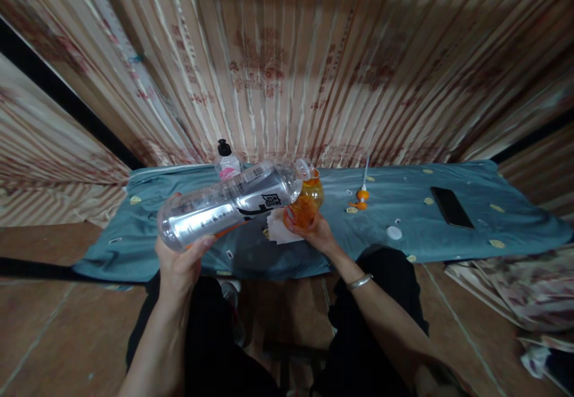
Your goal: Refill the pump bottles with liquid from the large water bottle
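Note:
A large clear bottle (219,205) with a silvery label lies tilted in my left hand (182,259), whose fingers wrap round its base end. Its mouth points right, at the top of a small orange see-through bottle (307,202). My right hand (316,232) grips that orange bottle from below and the right, and holds it slightly tilted. Whether liquid passes between the two mouths is too small to tell. Below the orange bottle, a white paper (282,232) rests on the blue-green cloth (269,262).
Behind the large bottle stands a small bottle with a black cap (228,161). An orange pump top (362,197), a white round lid (394,232) and a black phone (451,207) lie to the right on the cloth. A striped curtain (287,74) hangs behind.

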Demonstrator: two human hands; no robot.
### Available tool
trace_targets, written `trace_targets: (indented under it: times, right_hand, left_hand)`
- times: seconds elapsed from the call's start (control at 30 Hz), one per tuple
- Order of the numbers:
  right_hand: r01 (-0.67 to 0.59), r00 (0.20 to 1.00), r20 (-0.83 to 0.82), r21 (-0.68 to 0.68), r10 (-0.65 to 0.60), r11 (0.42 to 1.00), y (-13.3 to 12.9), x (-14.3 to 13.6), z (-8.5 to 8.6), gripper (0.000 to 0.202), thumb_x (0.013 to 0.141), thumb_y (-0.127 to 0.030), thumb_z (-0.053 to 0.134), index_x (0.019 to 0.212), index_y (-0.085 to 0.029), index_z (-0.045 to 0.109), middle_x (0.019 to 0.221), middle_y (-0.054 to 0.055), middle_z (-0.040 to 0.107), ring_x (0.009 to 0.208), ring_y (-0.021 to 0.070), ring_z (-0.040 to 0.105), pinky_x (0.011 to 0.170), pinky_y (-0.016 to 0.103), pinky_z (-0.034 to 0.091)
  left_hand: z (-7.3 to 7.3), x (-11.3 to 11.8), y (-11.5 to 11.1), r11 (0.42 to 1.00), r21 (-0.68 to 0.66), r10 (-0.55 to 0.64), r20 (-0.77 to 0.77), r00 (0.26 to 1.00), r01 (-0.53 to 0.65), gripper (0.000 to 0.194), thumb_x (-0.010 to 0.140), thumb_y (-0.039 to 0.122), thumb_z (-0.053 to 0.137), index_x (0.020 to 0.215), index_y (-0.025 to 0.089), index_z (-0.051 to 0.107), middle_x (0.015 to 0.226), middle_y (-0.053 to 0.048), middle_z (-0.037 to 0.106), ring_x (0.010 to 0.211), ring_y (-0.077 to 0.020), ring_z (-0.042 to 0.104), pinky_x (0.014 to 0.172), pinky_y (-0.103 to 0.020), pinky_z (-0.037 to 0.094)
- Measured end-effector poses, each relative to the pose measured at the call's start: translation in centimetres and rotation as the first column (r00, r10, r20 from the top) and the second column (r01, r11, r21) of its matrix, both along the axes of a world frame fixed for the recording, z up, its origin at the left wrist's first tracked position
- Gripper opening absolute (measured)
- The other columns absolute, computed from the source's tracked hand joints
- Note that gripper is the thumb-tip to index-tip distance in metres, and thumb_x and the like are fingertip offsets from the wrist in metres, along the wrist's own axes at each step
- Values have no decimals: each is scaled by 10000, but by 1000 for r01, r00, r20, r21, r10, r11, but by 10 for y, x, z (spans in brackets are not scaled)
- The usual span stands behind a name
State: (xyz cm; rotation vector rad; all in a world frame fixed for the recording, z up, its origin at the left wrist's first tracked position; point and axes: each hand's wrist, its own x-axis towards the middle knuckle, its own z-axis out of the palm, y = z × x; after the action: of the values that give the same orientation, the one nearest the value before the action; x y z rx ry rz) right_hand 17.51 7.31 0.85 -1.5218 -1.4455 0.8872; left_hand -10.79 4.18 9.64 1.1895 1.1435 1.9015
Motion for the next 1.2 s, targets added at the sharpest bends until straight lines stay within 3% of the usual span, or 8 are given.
trace_targets:
  times: [0.3,0.43,0.53,0.7,0.9,1.2]
  right_hand:
    - [64,995,80,19,-66,998,-2,-6,8,595,687,-477,845,1170,-164,694,1021,109,802,936,323,770,785,403,620]
    - [55,996,73,-15,-54,998,-2,-7,7,623,718,-471,830,1234,-155,682,1091,118,795,1008,322,765,854,396,614]
    - [57,995,88,-16,-55,998,-2,-8,7,624,725,-449,833,1265,-179,676,1128,119,789,1039,330,761,884,405,609]
    - [65,994,87,-8,-64,998,-1,-9,2,602,743,-477,819,1268,-218,675,1137,99,791,1036,321,762,898,418,609]
    - [89,991,100,15,-90,996,1,-9,-6,549,732,-487,832,1197,-227,703,1103,93,798,1006,334,768,862,423,619]
    - [88,991,98,19,-89,996,0,-9,-6,509,748,-473,828,1170,-223,691,1121,94,796,1040,286,768,910,410,614]
  left_hand:
    - [-1,0,0,999,30,-22,31,999,21,745,435,335,969,1116,235,682,1047,-31,716,987,-219,675,885,-310,576]
    - [0,0,-2,1000,8,-21,14,1000,21,696,459,335,964,1092,233,693,1149,-52,707,999,-224,670,909,-329,574]
    - [1,0,-1,999,18,-33,38,999,33,801,438,307,972,1181,253,676,1208,-52,697,1002,-219,671,903,-321,575]
    - [2,1,1,999,39,-26,51,998,24,840,418,305,982,1198,244,675,1181,-49,700,981,-202,670,879,-293,573]
    - [2,1,0,1000,10,-9,-16,1000,9,805,444,389,969,1177,237,673,1204,-77,693,1026,-243,671,924,-363,575]
    - [0,0,0,1000,11,-27,-19,999,28,768,476,365,959,1177,248,665,1184,-73,691,1053,-262,667,974,-404,557]
